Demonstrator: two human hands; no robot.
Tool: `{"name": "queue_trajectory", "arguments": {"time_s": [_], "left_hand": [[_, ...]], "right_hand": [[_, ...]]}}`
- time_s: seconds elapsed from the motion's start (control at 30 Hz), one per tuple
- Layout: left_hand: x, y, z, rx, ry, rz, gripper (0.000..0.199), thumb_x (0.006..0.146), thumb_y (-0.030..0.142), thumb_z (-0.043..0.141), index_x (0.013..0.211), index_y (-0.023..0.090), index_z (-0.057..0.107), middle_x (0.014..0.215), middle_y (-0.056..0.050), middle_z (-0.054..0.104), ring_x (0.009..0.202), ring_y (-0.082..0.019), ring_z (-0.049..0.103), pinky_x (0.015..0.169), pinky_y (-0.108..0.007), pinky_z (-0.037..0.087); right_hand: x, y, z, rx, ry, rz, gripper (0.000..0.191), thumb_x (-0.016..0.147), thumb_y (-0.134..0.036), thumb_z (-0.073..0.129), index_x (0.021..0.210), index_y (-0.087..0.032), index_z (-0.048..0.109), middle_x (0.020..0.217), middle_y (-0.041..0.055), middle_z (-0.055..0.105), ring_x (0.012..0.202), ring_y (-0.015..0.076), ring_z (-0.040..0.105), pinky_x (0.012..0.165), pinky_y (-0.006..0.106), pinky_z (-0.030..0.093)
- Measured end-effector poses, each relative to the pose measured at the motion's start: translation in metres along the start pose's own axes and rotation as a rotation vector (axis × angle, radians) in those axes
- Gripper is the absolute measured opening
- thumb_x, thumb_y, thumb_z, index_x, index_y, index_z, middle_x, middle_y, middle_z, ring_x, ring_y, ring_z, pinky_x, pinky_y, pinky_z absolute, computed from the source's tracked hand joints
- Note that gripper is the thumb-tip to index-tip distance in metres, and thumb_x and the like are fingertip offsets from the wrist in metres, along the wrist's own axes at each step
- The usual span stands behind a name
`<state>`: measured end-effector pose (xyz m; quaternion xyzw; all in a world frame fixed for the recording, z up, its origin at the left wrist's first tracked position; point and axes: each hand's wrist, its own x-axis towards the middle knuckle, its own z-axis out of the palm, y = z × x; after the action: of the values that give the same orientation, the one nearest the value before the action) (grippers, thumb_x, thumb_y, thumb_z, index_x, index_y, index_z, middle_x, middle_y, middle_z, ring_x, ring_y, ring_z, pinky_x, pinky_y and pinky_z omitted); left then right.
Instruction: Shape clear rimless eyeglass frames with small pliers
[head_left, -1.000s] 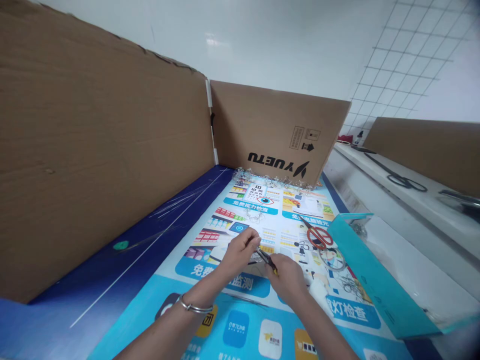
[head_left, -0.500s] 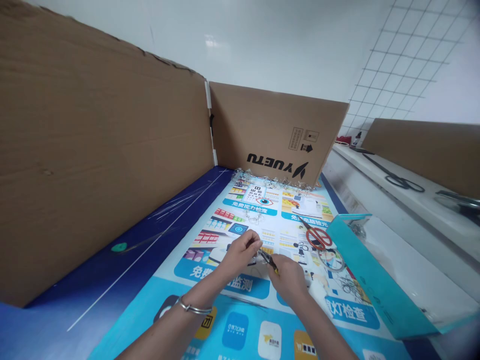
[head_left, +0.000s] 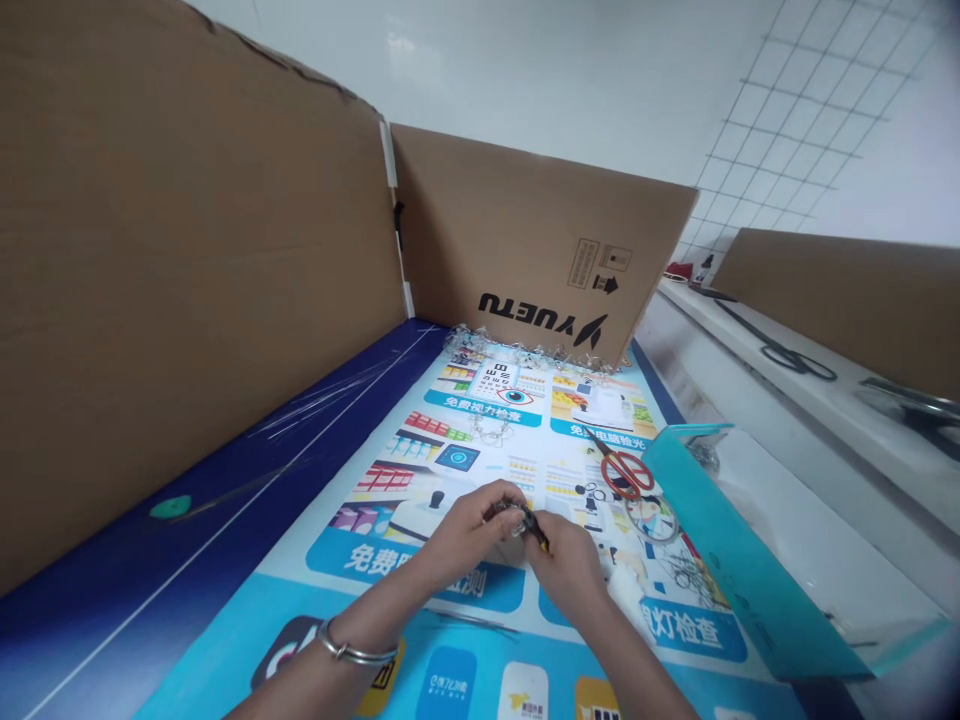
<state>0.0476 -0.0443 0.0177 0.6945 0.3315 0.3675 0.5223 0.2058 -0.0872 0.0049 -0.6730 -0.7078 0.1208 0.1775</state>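
Note:
My right hand (head_left: 568, 558) is closed around a small pair of pliers (head_left: 535, 532) with dark jaws and a bit of yellow on the handle. The jaws point up and left, to the fingertips of my left hand (head_left: 474, 528). That hand is pinched on a small, shiny wire-like piece that the fingers mostly hide, so its shape is unclear. Both hands are close together over the printed mat (head_left: 480, 470). Red-handled scissors (head_left: 627, 474) lie to the right, above a ring of clear line (head_left: 651, 520).
Tangled wire pieces (head_left: 540, 355) line the foot of the upright cardboard (head_left: 525, 230). An open turquoise box (head_left: 757, 570) stands at the right, near loose wire (head_left: 686, 575). Black scissors (head_left: 799, 360) rest on the white ledge. A green-ended tool (head_left: 171, 507) lies left.
The view has shifted slightly. My hands have drawn closer together, and the pliers' jaws now sit against my left fingertips.

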Motion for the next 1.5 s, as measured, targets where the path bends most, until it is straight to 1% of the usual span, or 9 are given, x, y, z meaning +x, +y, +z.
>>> {"name": "queue_trajectory", "arguments": {"time_s": [0.2,0.4,0.57,0.7,0.87,1.07,1.23,1.33,1.5], "left_hand": [[0.004,-0.003,0.0,0.028,0.141,0.015,0.018,0.079,0.028,0.048,0.089,0.019,0.06,0.087,-0.003,0.059,0.079,-0.015,0.053,0.07,-0.024,0.041],[0.009,-0.006,-0.008,-0.145,0.222,-0.157,0.022,0.082,0.034,0.041,0.092,0.019,0.054,0.064,0.002,0.053,0.059,-0.011,0.051,0.058,-0.022,0.04],[0.012,-0.008,-0.012,-0.321,0.312,-0.192,0.023,0.081,0.037,0.043,0.09,0.018,0.052,0.07,0.001,0.053,0.06,-0.01,0.05,0.061,-0.022,0.04],[0.011,-0.01,-0.011,-0.418,0.283,-0.218,0.023,0.08,0.038,0.044,0.088,0.018,0.051,0.069,0.001,0.051,0.059,-0.009,0.048,0.059,-0.02,0.039],[0.007,-0.01,-0.01,-0.485,0.241,-0.197,0.021,0.08,0.037,0.046,0.087,0.018,0.051,0.07,0.001,0.05,0.06,-0.008,0.047,0.059,-0.02,0.039],[0.004,-0.014,-0.007,-0.469,0.267,-0.222,0.022,0.078,0.039,0.048,0.084,0.017,0.051,0.066,0.002,0.049,0.06,-0.008,0.045,0.059,-0.019,0.038],[0.005,-0.013,-0.009,-0.479,0.263,-0.199,0.023,0.078,0.039,0.049,0.082,0.016,0.05,0.068,0.002,0.048,0.058,-0.008,0.044,0.057,-0.019,0.037],[0.005,-0.012,-0.01,-0.472,0.274,-0.194,0.024,0.078,0.04,0.048,0.08,0.016,0.05,0.067,0.002,0.047,0.056,-0.007,0.042,0.054,-0.018,0.036],[0.005,-0.01,-0.013,-0.405,0.289,-0.191,0.026,0.078,0.042,0.048,0.075,0.016,0.05,0.065,0.002,0.046,0.056,-0.008,0.042,0.053,-0.018,0.035]], "right_hand": [[0.003,-0.002,-0.002,0.001,-0.013,-0.016,0.016,0.081,-0.027,0.041,0.084,-0.022,0.056,0.077,0.0003,0.061,0.07,0.0137,0.054,0.056,0.02,0.03],[0.009,-0.002,-0.009,-0.092,0.034,-0.041,0.016,0.081,-0.027,0.042,0.084,-0.02,0.057,0.078,0.0034,0.059,0.075,0.0174,0.052,0.059,0.024,0.032],[0.011,0.003,-0.014,0.346,0.15,0.014,0.023,0.083,-0.036,0.041,0.09,-0.019,0.055,0.08,0.0029,0.058,0.073,0.0149,0.052,0.063,0.023,0.038],[0.011,0.003,-0.009,0.655,0.23,0.061,0.028,0.083,-0.039,0.041,0.098,-0.019,0.054,0.089,0.004,0.059,0.08,0.0159,0.054,0.069,0.025,0.042],[0.012,-0.001,-0.001,0.68,0.235,0.091,0.034,0.081,-0.042,0.042,0.1,-0.018,0.058,0.083,0.0052,0.062,0.082,0.02,0.055,0.068,0.03,0.044],[0.005,-0.009,-0.003,0.766,0.276,0.081,0.03,0.083,-0.038,0.042,0.102,-0.018,0.054,0.101,0.0058,0.06,0.096,0.0184,0.053,0.082,0.031,0.042],[0.009,-0.007,0.008,0.724,0.179,0.062,0.037,0.083,-0.041,0.042,0.108,-0.018,0.055,0.106,0.0075,0.059,0.097,0.0206,0.053,0.082,0.033,0.042],[0.011,-0.005,0.011,0.655,0.199,0.024,0.037,0.084,-0.041,0.039,0.11,-0.019,0.053,0.108,0.0068,0.058,0.1,0.0199,0.052,0.082,0.031,0.041],[0.01,0.005,0.003,0.399,0.183,-0.019,0.033,0.085,-0.041,0.038,0.105,-0.019,0.052,0.082,0.0029,0.06,0.068,0.0136,0.054,0.061,0.023,0.042]]}}
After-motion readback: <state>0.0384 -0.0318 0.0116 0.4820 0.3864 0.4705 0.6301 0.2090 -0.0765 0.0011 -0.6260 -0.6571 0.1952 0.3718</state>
